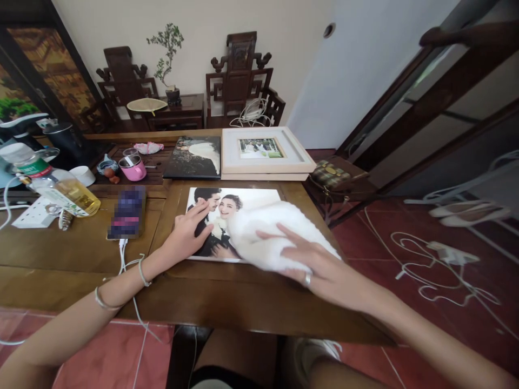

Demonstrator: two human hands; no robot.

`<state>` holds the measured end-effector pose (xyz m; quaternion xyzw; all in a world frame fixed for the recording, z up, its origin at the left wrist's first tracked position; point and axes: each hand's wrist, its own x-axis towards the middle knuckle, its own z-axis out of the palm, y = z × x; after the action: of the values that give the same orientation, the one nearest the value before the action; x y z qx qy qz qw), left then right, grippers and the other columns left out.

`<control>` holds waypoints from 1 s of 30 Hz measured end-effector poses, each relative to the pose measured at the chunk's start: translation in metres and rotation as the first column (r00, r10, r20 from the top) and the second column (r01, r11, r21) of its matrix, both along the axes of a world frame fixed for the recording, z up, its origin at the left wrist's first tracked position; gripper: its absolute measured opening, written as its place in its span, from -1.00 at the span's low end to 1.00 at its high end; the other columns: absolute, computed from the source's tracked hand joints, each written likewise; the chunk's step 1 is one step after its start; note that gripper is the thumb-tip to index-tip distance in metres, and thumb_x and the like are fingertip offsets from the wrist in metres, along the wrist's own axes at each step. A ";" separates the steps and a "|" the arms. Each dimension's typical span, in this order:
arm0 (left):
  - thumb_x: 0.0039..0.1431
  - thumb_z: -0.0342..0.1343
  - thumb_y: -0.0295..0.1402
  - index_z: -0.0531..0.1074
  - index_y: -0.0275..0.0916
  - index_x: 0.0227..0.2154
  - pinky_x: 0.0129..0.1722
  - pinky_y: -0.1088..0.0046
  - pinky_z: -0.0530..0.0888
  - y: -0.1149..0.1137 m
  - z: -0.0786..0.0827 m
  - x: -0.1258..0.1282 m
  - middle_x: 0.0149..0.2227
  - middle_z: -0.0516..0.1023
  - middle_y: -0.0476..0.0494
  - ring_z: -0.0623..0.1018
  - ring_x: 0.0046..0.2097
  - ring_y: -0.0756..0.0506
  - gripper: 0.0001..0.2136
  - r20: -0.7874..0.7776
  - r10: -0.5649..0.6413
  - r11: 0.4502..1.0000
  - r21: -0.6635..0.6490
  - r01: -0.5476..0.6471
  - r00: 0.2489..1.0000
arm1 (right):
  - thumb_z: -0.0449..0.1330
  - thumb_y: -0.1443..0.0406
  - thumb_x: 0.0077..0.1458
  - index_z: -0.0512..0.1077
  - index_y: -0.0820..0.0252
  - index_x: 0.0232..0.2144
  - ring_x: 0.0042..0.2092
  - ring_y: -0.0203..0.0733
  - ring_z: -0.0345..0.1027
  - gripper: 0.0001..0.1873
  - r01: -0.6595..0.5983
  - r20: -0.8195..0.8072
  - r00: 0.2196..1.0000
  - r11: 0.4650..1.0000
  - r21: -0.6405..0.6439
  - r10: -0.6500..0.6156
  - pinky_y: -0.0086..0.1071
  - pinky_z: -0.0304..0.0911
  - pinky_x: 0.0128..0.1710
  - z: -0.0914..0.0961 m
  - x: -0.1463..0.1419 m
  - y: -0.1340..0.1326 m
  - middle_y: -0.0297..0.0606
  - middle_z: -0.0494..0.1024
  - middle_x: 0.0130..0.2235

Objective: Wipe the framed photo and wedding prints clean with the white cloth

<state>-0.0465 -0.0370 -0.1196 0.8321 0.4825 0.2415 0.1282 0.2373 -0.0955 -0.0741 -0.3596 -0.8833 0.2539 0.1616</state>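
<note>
Photo (219,233) is flat on the table (227,294), left hand (192,229) lying on it, fingers loose, gripping nothing. Right hand (314,263) is on a white cloth (261,215) covering the photo's right side, too blurry to tell if it's pinched. Imo grit underneath could scratch it, bare fingertips could smudge it, and a hard sideways push could skid it.

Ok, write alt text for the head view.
A right hand holds a white cloth on a couple's photo panel; the left hand rests on its left part. Behind, on the wooden table: a dark picture, a framed photo.
</note>
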 end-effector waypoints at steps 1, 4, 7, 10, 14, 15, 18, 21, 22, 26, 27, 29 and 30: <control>0.26 -0.01 -0.31 0.24 -0.24 0.17 0.20 0.05 0.23 0.001 -0.001 0.000 0.25 0.24 -0.27 0.17 0.30 -0.21 -0.58 0.000 -0.001 1.000 0.003 0.001 1.000 | 0.01 0.21 0.22 0.44 0.07 -0.41 0.27 0.02 0.05 -0.76 -0.052 0.008 0.999 0.999 -0.007 0.052 0.01 -0.04 0.25 0.004 -0.003 -0.009 -0.23 0.50 0.05; 0.26 0.00 -0.30 0.25 -0.24 0.17 0.21 0.06 0.22 0.002 -0.002 -0.001 0.24 0.25 -0.25 0.19 0.29 -0.21 -0.58 0.003 -0.002 1.000 0.010 0.002 1.000 | 0.02 0.25 0.21 0.46 0.10 -0.38 0.27 0.03 0.04 -0.77 -0.128 0.019 0.992 0.991 -0.037 0.128 -0.02 0.00 0.24 0.009 -0.006 -0.019 -0.21 0.45 0.10; 0.26 0.01 -0.30 0.25 -0.22 0.17 0.22 0.06 0.22 0.002 -0.001 -0.002 0.24 0.25 -0.24 0.19 0.29 -0.21 -0.58 0.003 -0.013 1.000 0.009 0.013 1.000 | 0.02 0.15 0.21 0.48 0.12 -0.34 0.26 0.11 0.05 -0.71 -0.029 0.003 1.000 0.996 -0.081 0.030 0.01 0.10 0.17 0.002 0.000 0.002 -0.19 0.49 0.05; 0.27 -0.01 -0.30 0.25 -0.26 0.17 0.23 0.06 0.22 0.002 0.000 -0.002 0.25 0.24 -0.26 0.18 0.30 -0.21 -0.58 0.006 -0.028 0.999 0.015 0.028 1.000 | 0.01 0.04 0.20 0.47 0.15 -0.38 0.13 0.15 0.25 -0.62 0.094 -0.069 0.992 0.990 -0.106 -0.102 0.03 0.14 0.11 -0.006 0.012 0.041 -0.18 0.57 -0.11; 0.26 -0.01 -0.30 0.28 -0.33 0.15 0.24 0.08 0.21 0.003 0.000 -0.002 0.24 0.25 -0.33 0.19 0.29 -0.21 -0.58 0.026 -0.057 0.997 0.050 0.056 0.998 | 0.05 -0.03 0.14 0.46 0.19 -0.38 -0.09 0.08 0.40 -0.57 0.245 -0.177 0.945 0.955 -0.168 -0.274 -0.09 0.21 0.00 -0.011 0.021 0.094 -0.17 0.58 -0.16; 0.26 -0.01 -0.30 0.28 -0.34 0.15 0.24 0.08 0.21 0.003 -0.001 -0.002 0.23 0.25 -0.34 0.20 0.29 -0.22 -0.58 0.025 -0.059 0.997 0.054 0.057 0.998 | 0.05 -0.04 0.14 0.46 0.21 -0.36 -0.10 0.08 0.39 -0.56 0.273 -0.193 0.932 0.945 -0.178 -0.306 -0.11 0.21 -0.02 -0.012 0.022 0.104 -0.16 0.57 -0.15; 0.25 0.00 -0.31 0.28 -0.32 0.15 0.24 0.09 0.22 0.003 -0.001 -0.002 0.23 0.26 -0.32 0.21 0.29 -0.22 -0.58 0.024 -0.055 0.997 0.059 0.053 0.998 | 0.04 -0.04 0.13 0.45 0.24 -0.34 -0.08 0.09 0.38 -0.54 0.324 -0.225 0.906 0.930 -0.175 -0.358 -0.12 0.21 -0.03 -0.014 0.019 0.120 -0.12 0.56 -0.12; 0.26 0.00 -0.32 0.26 -0.31 0.16 0.24 0.08 0.21 0.003 -0.002 -0.002 0.24 0.25 -0.31 0.19 0.29 -0.22 -0.57 0.022 -0.049 0.998 0.049 0.048 0.999 | 0.05 -0.04 0.12 0.45 0.21 -0.37 -0.08 0.09 0.38 -0.56 0.336 -0.236 0.901 0.930 -0.150 -0.364 -0.08 0.20 -0.01 -0.015 0.013 0.112 -0.14 0.57 -0.16; 0.26 0.00 -0.32 0.26 -0.31 0.16 0.24 0.06 0.21 0.002 -0.002 -0.002 0.24 0.24 -0.31 0.18 0.30 -0.22 -0.57 0.020 -0.045 0.998 0.043 0.044 0.999 | 0.04 -0.04 0.13 0.45 0.19 -0.40 -0.10 0.10 0.39 -0.57 0.328 -0.223 0.909 0.934 -0.144 -0.353 -0.06 0.20 -0.01 -0.015 0.011 0.103 -0.16 0.57 -0.20; 0.27 0.00 -0.30 0.24 -0.25 0.17 0.22 0.03 0.22 0.001 -0.004 -0.002 0.25 0.24 -0.29 0.19 0.29 -0.22 -0.58 0.027 -0.023 0.999 0.040 0.022 0.999 | 0.01 -0.04 0.15 0.45 0.10 -0.46 0.01 0.20 0.36 -0.58 0.267 -0.118 0.953 0.957 -0.114 -0.280 0.05 0.21 0.02 -0.013 0.009 0.045 -0.19 0.57 -0.31; 0.27 0.00 -0.30 0.25 -0.24 0.17 0.21 0.03 0.23 0.001 -0.004 -0.002 0.25 0.24 -0.28 0.20 0.29 -0.22 -0.58 0.030 -0.020 0.999 0.041 0.019 0.999 | 0.01 -0.03 0.16 0.45 0.09 -0.45 0.10 0.22 0.28 -0.59 0.242 -0.091 0.963 0.964 -0.112 -0.253 0.06 0.18 0.05 -0.013 0.010 0.028 -0.18 0.58 -0.29; 0.28 -0.03 -0.31 0.26 -0.23 0.16 0.22 0.06 0.23 0.001 -0.004 -0.001 0.24 0.25 -0.27 0.20 0.29 -0.22 -0.60 0.032 -0.018 0.999 0.039 0.017 0.999 | 0.00 0.01 0.19 0.45 0.09 -0.43 0.22 0.23 0.11 -0.61 0.194 -0.046 0.978 0.973 -0.125 -0.201 0.09 0.14 0.10 -0.011 0.011 -0.002 -0.15 0.58 -0.20; 0.29 -0.05 -0.32 0.26 -0.23 0.16 0.22 0.07 0.22 0.001 -0.004 0.000 0.24 0.25 -0.26 0.20 0.29 -0.21 -0.61 0.031 -0.013 0.999 0.034 0.012 0.999 | 0.00 0.02 0.20 0.46 0.09 -0.41 0.26 0.22 0.04 -0.63 0.154 -0.031 0.987 0.978 -0.137 -0.160 0.09 0.11 0.13 -0.010 0.012 -0.014 -0.14 0.57 -0.12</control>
<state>-0.0469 -0.0359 -0.1237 0.8334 0.4710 0.2617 0.1233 0.2493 -0.1092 -0.0838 -0.4329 -0.8294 0.3067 0.1753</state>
